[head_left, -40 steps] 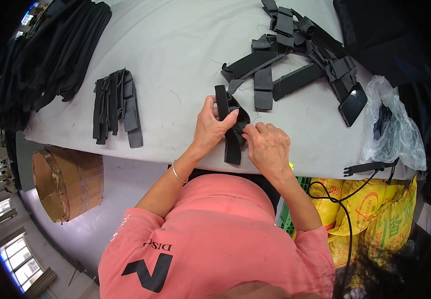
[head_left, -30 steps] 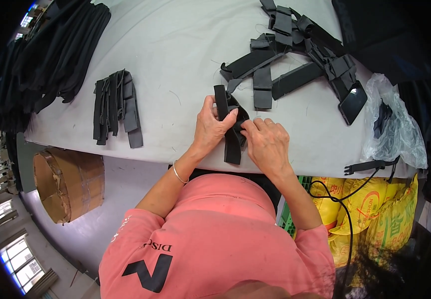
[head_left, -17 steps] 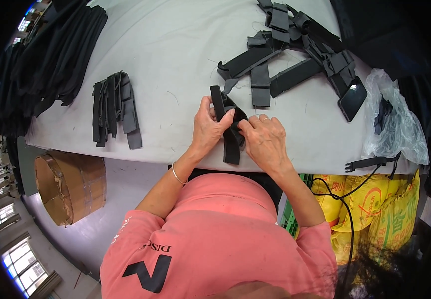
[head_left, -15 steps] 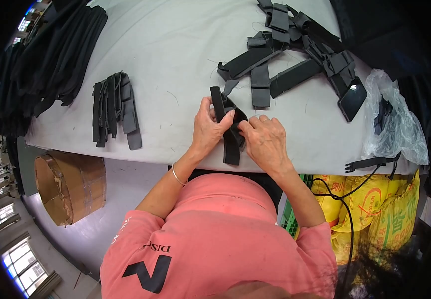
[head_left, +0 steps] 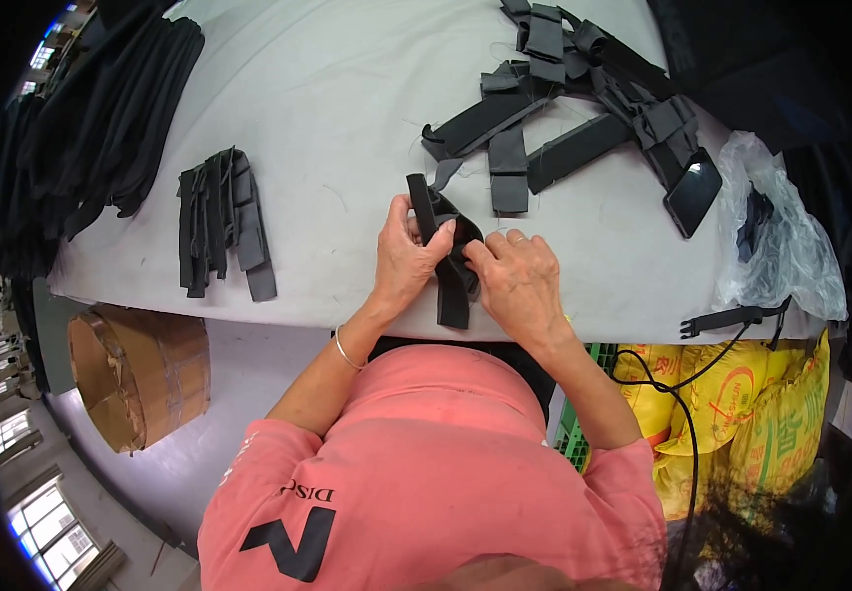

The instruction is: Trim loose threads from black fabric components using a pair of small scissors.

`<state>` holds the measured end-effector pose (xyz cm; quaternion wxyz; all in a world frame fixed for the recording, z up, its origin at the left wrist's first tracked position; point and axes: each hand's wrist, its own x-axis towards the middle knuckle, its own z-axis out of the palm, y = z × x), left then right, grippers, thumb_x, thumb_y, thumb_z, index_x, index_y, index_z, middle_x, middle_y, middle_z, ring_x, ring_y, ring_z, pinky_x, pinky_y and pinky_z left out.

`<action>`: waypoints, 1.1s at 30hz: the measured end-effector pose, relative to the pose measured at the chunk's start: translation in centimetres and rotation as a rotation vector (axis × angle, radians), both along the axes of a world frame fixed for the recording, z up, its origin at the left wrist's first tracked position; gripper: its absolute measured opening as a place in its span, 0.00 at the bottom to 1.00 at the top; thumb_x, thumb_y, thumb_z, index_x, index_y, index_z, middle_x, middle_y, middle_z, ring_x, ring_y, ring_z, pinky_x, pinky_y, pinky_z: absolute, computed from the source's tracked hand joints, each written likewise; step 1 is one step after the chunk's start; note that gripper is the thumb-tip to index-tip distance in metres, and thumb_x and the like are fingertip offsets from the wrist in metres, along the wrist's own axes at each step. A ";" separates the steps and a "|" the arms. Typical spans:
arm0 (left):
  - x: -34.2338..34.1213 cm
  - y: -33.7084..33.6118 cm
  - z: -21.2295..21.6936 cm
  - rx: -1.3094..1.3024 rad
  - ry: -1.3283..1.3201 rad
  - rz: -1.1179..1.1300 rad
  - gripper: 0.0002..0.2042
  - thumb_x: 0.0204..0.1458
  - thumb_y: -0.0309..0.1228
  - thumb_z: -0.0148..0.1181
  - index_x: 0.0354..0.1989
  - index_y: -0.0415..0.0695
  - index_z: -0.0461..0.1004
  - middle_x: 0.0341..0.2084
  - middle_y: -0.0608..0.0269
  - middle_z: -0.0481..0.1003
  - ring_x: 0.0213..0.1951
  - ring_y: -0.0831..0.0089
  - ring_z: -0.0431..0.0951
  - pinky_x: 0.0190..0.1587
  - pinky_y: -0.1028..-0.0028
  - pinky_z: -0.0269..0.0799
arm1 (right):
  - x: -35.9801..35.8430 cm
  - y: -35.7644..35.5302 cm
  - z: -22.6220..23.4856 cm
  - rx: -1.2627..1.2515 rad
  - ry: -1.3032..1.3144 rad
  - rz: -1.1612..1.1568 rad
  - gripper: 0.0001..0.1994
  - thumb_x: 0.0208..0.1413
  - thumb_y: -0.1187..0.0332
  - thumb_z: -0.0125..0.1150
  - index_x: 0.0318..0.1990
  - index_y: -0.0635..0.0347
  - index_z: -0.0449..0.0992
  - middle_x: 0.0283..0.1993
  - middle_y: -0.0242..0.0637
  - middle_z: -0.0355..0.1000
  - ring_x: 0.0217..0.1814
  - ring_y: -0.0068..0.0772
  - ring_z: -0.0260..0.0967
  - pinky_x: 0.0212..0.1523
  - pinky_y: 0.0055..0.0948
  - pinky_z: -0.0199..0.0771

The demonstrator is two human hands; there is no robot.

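Note:
A black fabric strip (head_left: 453, 297), folded over on itself, is between my two hands above the near edge of the table. My left hand (head_left: 408, 258) is closed on its left side, thumb pressed on top and fingers behind. On the other side, the thumb and index finger of my right hand (head_left: 517, 281) pinch the strip's right edge; the remaining fingers are curled. One end of the strip points away from me and the other hangs toward my body. Just beyond lies a loose heap of similar black strips (head_left: 508, 167).
At left on the white-covered table (head_left: 317, 118) sit a small row of strips (head_left: 224, 227) and a big pile of dark cloth (head_left: 115, 118). To the right are a phone (head_left: 693, 194), a clear plastic bag (head_left: 790, 236) and a buckle strap (head_left: 731, 319). A cardboard drum (head_left: 165, 369) stands below.
Both hands keep hold of the strip, with only a slight shift of the right fingers along its edge. The whole view has moved a little.

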<state>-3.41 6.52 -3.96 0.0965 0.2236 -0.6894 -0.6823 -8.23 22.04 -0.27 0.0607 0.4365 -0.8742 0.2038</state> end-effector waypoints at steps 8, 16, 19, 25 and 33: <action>0.0 0.1 0.5 -0.030 -0.036 -0.011 0.18 0.50 0.33 0.64 0.42 0.39 0.62 0.21 0.66 0.74 0.21 0.85 0.68 0.23 0.81 0.64 | 0.1 0.1 0.2 0.015 0.012 0.011 0.07 0.37 0.75 0.62 0.28 0.56 0.74 0.27 0.34 0.68 0.32 0.34 0.67 0.31 0.33 0.60; 0.1 0.1 0.3 -0.012 -0.011 -0.007 0.18 0.51 0.33 0.64 0.42 0.40 0.62 0.20 0.67 0.73 0.21 0.85 0.67 0.22 0.82 0.63 | -0.1 0.2 0.2 0.036 0.001 0.033 0.09 0.37 0.75 0.63 0.30 0.57 0.75 0.28 0.34 0.68 0.34 0.34 0.68 0.32 0.33 0.60; 0.1 0.3 0.5 -0.012 -0.015 -0.002 0.18 0.51 0.33 0.64 0.42 0.40 0.62 0.20 0.67 0.73 0.21 0.86 0.67 0.22 0.82 0.63 | -0.2 0.3 0.0 0.008 -0.034 0.039 0.11 0.36 0.75 0.64 0.31 0.57 0.75 0.28 0.34 0.68 0.34 0.34 0.68 0.32 0.33 0.60; 0.2 0.0 0.3 -0.004 -0.022 -0.019 0.18 0.51 0.33 0.64 0.42 0.40 0.62 0.20 0.68 0.73 0.22 0.86 0.67 0.24 0.82 0.65 | -0.4 0.4 -0.2 0.007 -0.066 0.054 0.13 0.34 0.75 0.66 0.33 0.56 0.75 0.28 0.34 0.68 0.34 0.34 0.68 0.33 0.33 0.63; 0.1 0.3 0.6 0.008 -0.014 -0.017 0.18 0.51 0.32 0.64 0.42 0.39 0.62 0.22 0.67 0.74 0.24 0.85 0.70 0.26 0.83 0.67 | 0.0 0.3 -0.7 0.023 -0.045 0.024 0.10 0.36 0.75 0.64 0.31 0.56 0.75 0.27 0.33 0.68 0.34 0.33 0.69 0.34 0.33 0.64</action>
